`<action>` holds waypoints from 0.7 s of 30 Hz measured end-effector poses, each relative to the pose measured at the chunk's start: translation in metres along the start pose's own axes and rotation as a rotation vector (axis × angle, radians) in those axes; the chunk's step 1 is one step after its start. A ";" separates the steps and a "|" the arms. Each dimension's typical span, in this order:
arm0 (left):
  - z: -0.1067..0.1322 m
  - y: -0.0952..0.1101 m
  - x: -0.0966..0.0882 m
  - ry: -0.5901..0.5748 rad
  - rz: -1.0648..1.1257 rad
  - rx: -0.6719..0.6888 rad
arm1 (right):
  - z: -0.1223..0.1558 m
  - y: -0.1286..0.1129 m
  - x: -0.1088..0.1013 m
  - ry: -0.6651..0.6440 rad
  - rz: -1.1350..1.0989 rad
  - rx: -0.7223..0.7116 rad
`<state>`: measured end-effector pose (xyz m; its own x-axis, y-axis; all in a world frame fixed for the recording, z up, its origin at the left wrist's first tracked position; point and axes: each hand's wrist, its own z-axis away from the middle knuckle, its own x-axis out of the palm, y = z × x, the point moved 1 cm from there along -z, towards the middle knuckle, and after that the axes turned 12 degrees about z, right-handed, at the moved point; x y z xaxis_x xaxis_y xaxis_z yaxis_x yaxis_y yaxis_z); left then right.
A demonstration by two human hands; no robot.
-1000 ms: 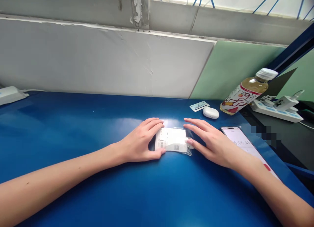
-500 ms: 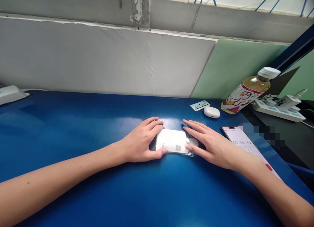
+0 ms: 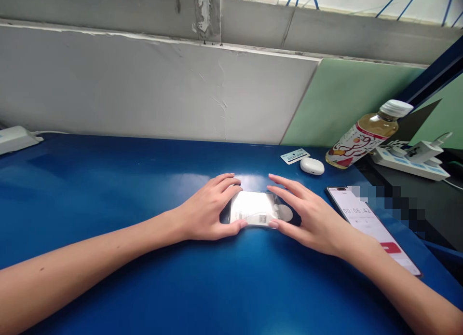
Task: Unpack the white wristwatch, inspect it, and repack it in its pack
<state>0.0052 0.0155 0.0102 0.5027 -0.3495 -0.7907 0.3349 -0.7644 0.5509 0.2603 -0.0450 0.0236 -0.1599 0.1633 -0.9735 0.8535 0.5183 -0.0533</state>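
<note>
A small flat white packet (image 3: 253, 208) in a clear plastic wrapper lies on the blue table, with a printed code near its lower right corner. My left hand (image 3: 213, 207) is curved round the packet's left end, its thumb on the near edge and its fingers at the far edge. At the other end is my right hand (image 3: 307, 212), fingers spread and thumb tip touching the near right corner. Its fingertips stretch past the far edge. A pale round disc (image 3: 285, 213) shows between the right thumb and fingers, by the packet's right end.
Beyond my right hand are a white earbud case (image 3: 312, 166), a small printed card (image 3: 295, 156) and a drink bottle (image 3: 361, 139). A phone (image 3: 356, 210) showing a timer lies under my right forearm. Power strips stand at right (image 3: 408, 162) and far left (image 3: 18, 139).
My right hand has shifted slightly left and spread wider, its thumb now further along the packet's near edge. The wrapper's right end looks flatter. My left hand has stayed in place.
</note>
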 end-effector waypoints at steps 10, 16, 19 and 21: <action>0.000 -0.001 0.000 -0.002 0.013 0.028 | 0.000 -0.004 0.006 0.012 0.001 0.013; 0.000 -0.002 0.000 0.000 0.009 0.037 | 0.001 -0.006 0.011 0.074 -0.016 -0.002; 0.001 -0.001 0.001 0.022 -0.003 0.049 | 0.001 -0.008 0.010 0.094 -0.016 -0.025; 0.002 -0.001 0.001 0.051 -0.011 0.059 | 0.000 -0.008 0.010 0.095 -0.022 -0.032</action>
<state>0.0041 0.0150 0.0087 0.5394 -0.3141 -0.7813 0.2941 -0.7991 0.5244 0.2521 -0.0480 0.0143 -0.2262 0.2296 -0.9466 0.8331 0.5492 -0.0658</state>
